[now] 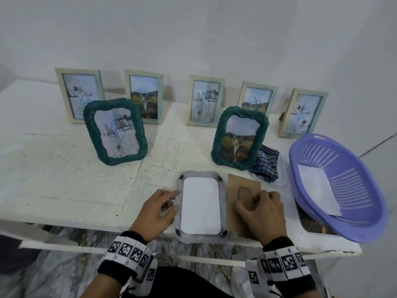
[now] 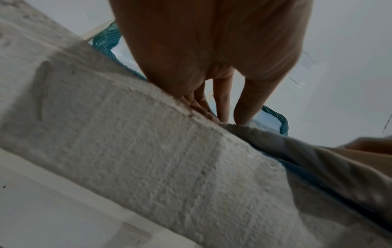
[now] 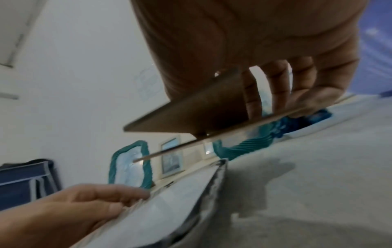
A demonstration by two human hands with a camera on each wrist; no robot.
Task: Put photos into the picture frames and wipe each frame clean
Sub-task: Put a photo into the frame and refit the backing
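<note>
A pale frame (image 1: 223,190) lies face down near the table's front edge, with a white photo (image 1: 200,205) lying back-up in it. My left hand (image 1: 175,200) grips the frame's left rim; its fingertips (image 2: 220,107) meet that rim in the left wrist view. Right of the frame is the brown backing board (image 1: 242,183) with its fold-out stand. My right hand (image 1: 245,201) pinches it. In the right wrist view the backing board (image 3: 191,114) is tilted up off the table between thumb and fingers (image 3: 275,94).
A purple basket (image 1: 365,190) holding a white photo (image 1: 318,188) sits at the right edge. A checked cloth (image 1: 266,164) lies in a clear tray beside it. Two green frames (image 1: 115,131) (image 1: 239,137) stand mid-table, and several cream frames (image 1: 205,101) line the back.
</note>
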